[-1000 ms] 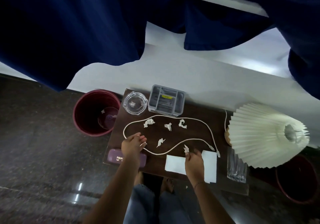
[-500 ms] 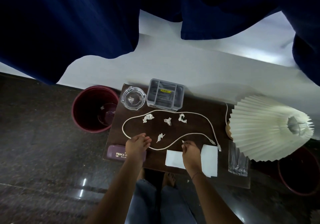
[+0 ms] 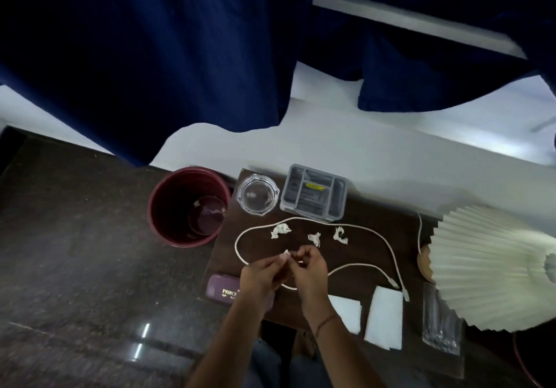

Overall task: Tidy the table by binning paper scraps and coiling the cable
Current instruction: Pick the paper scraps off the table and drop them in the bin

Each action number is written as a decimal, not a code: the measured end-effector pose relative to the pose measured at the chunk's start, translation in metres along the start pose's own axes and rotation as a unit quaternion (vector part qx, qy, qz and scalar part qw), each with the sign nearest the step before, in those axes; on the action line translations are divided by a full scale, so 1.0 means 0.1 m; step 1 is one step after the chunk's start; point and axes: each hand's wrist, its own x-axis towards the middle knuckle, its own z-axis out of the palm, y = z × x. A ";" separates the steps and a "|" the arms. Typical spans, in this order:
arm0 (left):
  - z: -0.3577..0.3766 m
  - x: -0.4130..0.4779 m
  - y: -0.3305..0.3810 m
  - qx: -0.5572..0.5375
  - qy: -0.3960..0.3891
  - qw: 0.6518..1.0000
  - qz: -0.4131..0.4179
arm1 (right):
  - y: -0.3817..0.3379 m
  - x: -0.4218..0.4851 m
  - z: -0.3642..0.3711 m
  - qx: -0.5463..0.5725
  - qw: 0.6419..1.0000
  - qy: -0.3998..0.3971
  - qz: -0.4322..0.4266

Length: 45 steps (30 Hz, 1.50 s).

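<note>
a small paper scrap (image 3: 285,252) is pinched between both hands, left hand (image 3: 264,273) and right hand (image 3: 310,267) meeting above the cable (image 3: 388,255); possibly two scraps, it's blurred. binning is in hand: next, carry it left to the maroon bin (image 3: 168,207) beside the bench (image 3: 376,237). three scraps (image 3: 314,238) lie just beyond the fingers.

Glossy stone floor (image 3: 90,282); matt wooden table (image 3: 370,255).
</note>
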 end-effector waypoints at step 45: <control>-0.30 0.40 0.37 0.035 0.065 0.997 0.007 | 0.09 0.73 -0.70 -0.493 0.867 -0.046 -0.054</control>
